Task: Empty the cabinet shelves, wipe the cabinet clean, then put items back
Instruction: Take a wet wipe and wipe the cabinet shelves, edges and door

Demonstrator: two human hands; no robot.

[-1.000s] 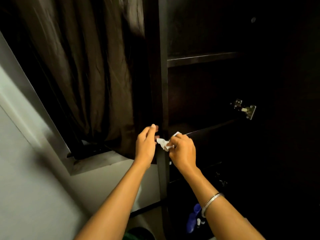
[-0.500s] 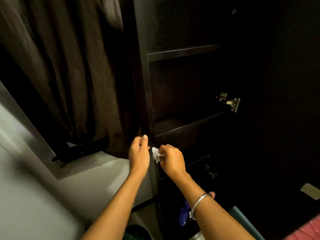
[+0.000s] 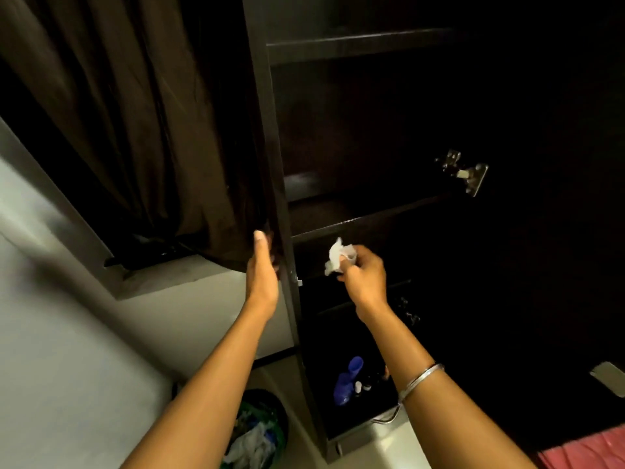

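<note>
A tall dark wooden cabinet (image 3: 280,184) stands open in front of me, and its upper shelves (image 3: 365,218) look bare in the dim light. My left hand (image 3: 262,269) rests against the outer side of the cabinet's left upright, fingers pointing up. My right hand (image 3: 363,275) is closed around a crumpled white tissue (image 3: 336,257), held just in front of a lower shelf edge, right of the upright. A blue bottle (image 3: 346,380) and some small containers stand on the lowest shelf.
A dark brown curtain (image 3: 128,123) hangs left of the cabinet over a window ledge (image 3: 162,275). A bin with plastic bags (image 3: 257,431) sits on the floor below. A metal door hinge (image 3: 465,174) shows at the right. Red fabric (image 3: 588,448) lies at bottom right.
My right hand has moved right with the tissue, away from the upright and my left hand. The view has shifted, showing more of the lower shelves and the floor.
</note>
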